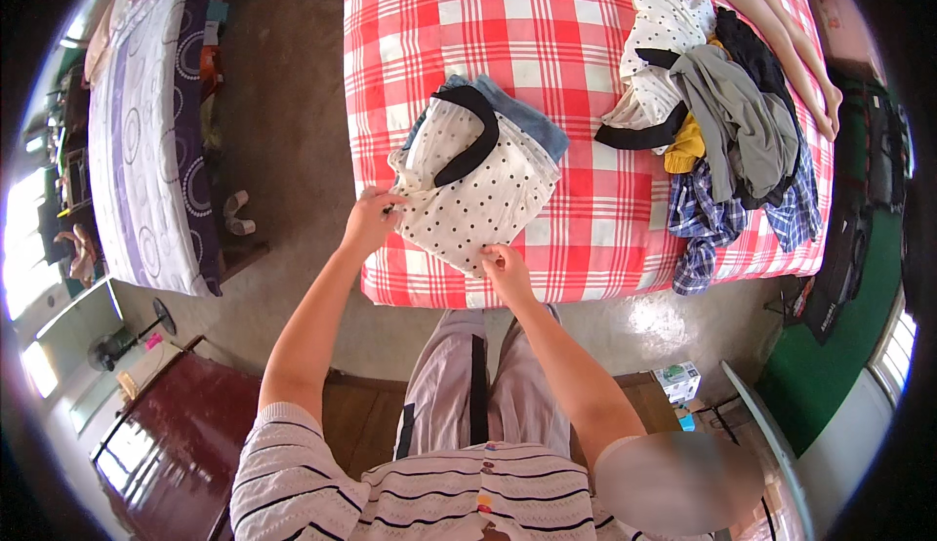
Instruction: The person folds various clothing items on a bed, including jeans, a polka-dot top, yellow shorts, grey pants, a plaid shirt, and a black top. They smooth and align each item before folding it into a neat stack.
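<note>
A white polka-dot top with a black collar-like band lies folded near the bed's front-left edge. Folded blue denim shows beneath it on the far side. At the top's left edge, my left hand is closed in a pinch on the cloth. My right hand grips the corner nearest me between thumb and fingers. Both forearms reach over the bed's front edge.
A red-and-white checked sheet covers the bed. To the right lies a loose heap: a grey garment, yellow cloth, a blue plaid shirt and another polka-dot garment. Another person's legs rest at the far right.
</note>
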`<state>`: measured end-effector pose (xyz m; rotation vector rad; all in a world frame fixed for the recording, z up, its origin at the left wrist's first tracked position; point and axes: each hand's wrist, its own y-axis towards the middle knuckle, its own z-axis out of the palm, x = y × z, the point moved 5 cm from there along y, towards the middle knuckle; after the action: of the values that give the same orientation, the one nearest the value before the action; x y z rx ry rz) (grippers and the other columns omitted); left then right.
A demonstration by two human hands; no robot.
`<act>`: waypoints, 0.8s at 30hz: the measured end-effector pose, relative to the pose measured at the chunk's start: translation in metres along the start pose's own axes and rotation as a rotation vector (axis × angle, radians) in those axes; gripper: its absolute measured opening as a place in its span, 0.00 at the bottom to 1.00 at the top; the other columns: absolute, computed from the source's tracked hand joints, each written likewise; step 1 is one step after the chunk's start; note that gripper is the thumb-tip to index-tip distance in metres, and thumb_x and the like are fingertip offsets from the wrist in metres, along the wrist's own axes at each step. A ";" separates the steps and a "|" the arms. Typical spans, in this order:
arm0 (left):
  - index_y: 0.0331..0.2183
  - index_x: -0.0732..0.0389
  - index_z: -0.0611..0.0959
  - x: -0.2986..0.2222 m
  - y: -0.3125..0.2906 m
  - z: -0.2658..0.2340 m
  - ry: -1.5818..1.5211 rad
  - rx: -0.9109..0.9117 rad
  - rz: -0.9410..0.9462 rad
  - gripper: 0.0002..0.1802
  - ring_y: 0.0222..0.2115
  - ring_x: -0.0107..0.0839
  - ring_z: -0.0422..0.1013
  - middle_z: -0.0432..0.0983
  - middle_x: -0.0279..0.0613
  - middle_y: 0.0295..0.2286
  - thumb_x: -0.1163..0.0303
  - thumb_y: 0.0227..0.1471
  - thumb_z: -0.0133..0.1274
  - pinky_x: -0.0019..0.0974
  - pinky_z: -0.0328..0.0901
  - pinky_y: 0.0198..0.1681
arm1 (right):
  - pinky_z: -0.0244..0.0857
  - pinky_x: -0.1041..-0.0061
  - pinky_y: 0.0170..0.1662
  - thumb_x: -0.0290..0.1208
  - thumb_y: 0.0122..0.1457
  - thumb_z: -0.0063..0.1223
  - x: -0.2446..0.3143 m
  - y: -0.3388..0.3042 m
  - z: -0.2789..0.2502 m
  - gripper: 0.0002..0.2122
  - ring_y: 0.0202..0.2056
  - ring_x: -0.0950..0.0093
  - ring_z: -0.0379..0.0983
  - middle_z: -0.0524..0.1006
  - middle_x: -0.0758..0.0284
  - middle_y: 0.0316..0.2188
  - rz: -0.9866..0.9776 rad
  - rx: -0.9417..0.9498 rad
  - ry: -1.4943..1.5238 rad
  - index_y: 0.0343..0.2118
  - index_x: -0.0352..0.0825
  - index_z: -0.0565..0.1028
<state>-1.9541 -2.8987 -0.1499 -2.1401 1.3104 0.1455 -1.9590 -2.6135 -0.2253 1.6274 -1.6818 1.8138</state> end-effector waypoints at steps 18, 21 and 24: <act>0.36 0.69 0.75 -0.091 0.088 -0.027 -0.140 -0.315 0.116 0.16 0.35 0.52 0.71 0.71 0.52 0.37 0.73 0.44 0.56 0.45 0.66 0.38 | 0.63 0.75 0.40 0.20 0.51 0.54 0.044 0.074 -0.090 0.15 0.39 0.72 0.68 0.69 0.63 0.41 -0.215 -0.369 0.359 0.43 0.31 0.72; 0.46 0.64 0.72 -0.094 0.089 -0.022 -0.131 -0.436 -0.019 0.24 0.48 0.52 0.63 0.65 0.51 0.47 0.72 0.44 0.56 0.49 0.59 0.50 | 0.62 0.70 0.45 0.21 0.50 0.56 0.057 0.080 -0.092 0.23 0.43 0.66 0.66 0.65 0.58 0.46 -0.095 -0.495 0.365 0.51 0.33 0.67; 0.55 0.55 0.67 -0.123 0.077 -0.005 -0.069 -0.604 0.161 0.34 0.60 0.51 0.45 0.52 0.48 0.57 0.70 0.44 0.56 0.58 0.41 0.60 | 0.51 0.61 0.57 0.26 0.49 0.59 0.079 0.076 -0.101 0.30 0.54 0.54 0.57 0.60 0.55 0.54 -0.398 -0.569 -0.168 0.56 0.38 0.63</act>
<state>-2.0812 -2.8314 -0.1314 -2.4760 1.5344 0.7586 -2.1017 -2.6005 -0.1851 1.7125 -1.5869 0.9281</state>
